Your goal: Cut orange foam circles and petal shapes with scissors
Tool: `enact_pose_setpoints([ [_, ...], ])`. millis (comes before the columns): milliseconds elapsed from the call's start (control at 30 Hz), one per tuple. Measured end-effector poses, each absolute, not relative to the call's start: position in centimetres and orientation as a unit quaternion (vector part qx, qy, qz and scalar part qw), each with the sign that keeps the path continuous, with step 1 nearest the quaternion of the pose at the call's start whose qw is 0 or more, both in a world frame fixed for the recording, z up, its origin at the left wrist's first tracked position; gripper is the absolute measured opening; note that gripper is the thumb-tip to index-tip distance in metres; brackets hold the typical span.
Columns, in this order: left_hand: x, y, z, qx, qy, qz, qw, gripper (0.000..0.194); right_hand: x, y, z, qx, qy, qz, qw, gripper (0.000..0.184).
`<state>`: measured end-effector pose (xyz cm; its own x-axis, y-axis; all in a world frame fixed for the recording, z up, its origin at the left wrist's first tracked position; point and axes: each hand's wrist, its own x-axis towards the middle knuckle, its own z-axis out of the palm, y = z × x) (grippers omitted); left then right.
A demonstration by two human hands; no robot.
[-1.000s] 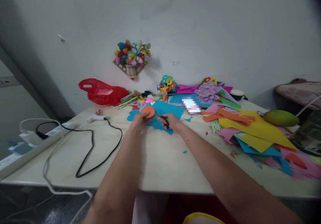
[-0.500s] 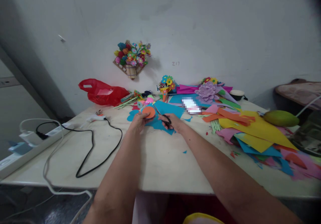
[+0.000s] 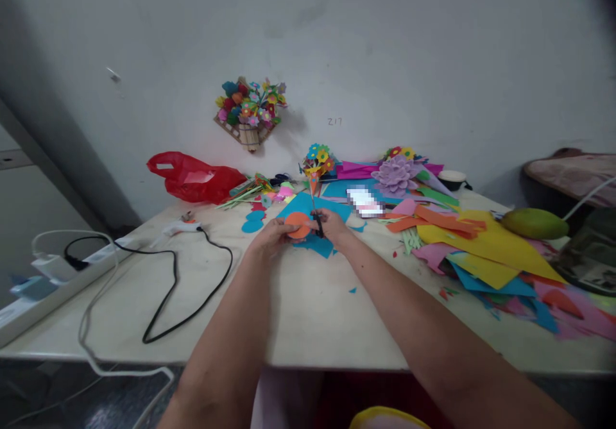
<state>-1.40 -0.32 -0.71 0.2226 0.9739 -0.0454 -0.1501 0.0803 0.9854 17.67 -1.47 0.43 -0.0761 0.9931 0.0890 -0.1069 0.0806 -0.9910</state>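
Between the thumb and fingers of my left hand is an orange disc, apparently of craft foam or felt. My right hand grips a pair of scissors by the dark handles, its blades pointing away from me and up. The disc's right edge lies close to the scissors; whether they touch I cannot tell. Under both hands lies a blue sheet on the table. Two blue discs rest to the left of my left hand.
A glue gun with a looping black cord lies left, near a power strip. Behind are a red plastic bag and a small flower bouquet. Right are a phone, coloured sheets and a mango.
My left hand has brought the orange disc right and slightly lower, closer to the scissors. The scissors have turned from slanting left to nearly upright. The blue discs are now more fully visible.
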Motion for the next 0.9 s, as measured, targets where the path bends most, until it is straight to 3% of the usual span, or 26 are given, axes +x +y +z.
enact_pose_setpoints([
  [233,-1.2,-0.2,-1.0,0.504,0.426,0.449,0.603,0.027,17.2,-1.1,0.1,-0.423,-0.511,0.516,0.542,0.04],
  [700,0.6,0.5,-1.7,0.417,0.422,0.547,0.59,0.021,16.3,0.1,-1.4,-0.51,-0.517,0.384,0.57,0.027],
  [900,0.0,0.2,-0.9,0.395,0.402,0.62,0.546,0.026,16.4,-0.9,-0.3,-0.501,-0.478,0.45,0.564,0.026],
])
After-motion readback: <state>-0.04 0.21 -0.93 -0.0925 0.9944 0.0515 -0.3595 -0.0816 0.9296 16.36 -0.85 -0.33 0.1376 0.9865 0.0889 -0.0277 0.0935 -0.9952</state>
